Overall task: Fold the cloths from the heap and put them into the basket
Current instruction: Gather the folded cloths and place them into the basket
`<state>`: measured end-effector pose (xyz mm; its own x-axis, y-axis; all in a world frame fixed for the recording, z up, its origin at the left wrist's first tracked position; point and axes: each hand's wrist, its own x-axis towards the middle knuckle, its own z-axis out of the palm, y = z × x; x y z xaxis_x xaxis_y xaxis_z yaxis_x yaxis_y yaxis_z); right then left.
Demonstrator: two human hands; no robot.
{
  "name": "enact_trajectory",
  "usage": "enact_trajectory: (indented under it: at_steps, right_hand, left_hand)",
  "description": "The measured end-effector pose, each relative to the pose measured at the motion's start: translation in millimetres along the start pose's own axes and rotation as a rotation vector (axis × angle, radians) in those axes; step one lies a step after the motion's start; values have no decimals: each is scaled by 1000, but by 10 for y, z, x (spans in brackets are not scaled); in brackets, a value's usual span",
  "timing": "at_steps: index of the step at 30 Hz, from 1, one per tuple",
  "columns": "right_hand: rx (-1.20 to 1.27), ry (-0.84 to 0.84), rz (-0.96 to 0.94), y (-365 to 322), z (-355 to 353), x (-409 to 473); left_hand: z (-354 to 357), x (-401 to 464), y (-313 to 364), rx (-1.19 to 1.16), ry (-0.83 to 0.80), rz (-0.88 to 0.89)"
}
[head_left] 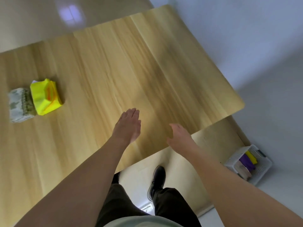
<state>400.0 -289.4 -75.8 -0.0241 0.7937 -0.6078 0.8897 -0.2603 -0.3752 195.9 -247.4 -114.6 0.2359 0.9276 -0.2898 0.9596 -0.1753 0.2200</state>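
Looking down from a head-worn camera, the view shows a person standing at the near edge of a pale wooden bench (114,63) with both bare arms stretched forward. The left hand (128,124) hovers over the bench with its fingers straight and together, holding nothing. The right hand (179,136), just to its right and near the bench's edge, has relaxed, slightly spread fingers and also holds nothing.

Far to the left of the left hand, well apart from it, two cloths lie on the bench, touching each other: a bright yellow cloth with an orange stripe (45,96), bundled into a rough block, and beside it, further left, a pale grey-green patterned cloth (20,104), also bunched up. These look like what remains of the heap, though it is hard to tell whether they are folded yet.

Down and to the right of the right hand, on the floor and well apart from the bench, stands a white perforated plastic basket (262,167). Inside it sit a purple cloth (247,162), a yellow cloth (251,156) and a beige cloth (244,171), apparently folded.

Judging from this, the task is more than half done: three cloths are in the basket and two are left on the bench.
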Motion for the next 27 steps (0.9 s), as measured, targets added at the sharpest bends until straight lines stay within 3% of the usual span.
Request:
enact_trajectory:
  at_steps: [13, 22, 27]
  right_hand:
    - [83, -100, -26, -2058, 873, 418]
    - [64, -121, -28, -2392, 1154, 329]
    - [117, -75, -17, -2570, 1405, 224]
  left_hand:
    - [-196, -495, -2317, -38, 59, -158]
    - [-187, -767, -2606, -111, 94, -194]
    - [-46, -1090, -2768, -97, 48, -91]
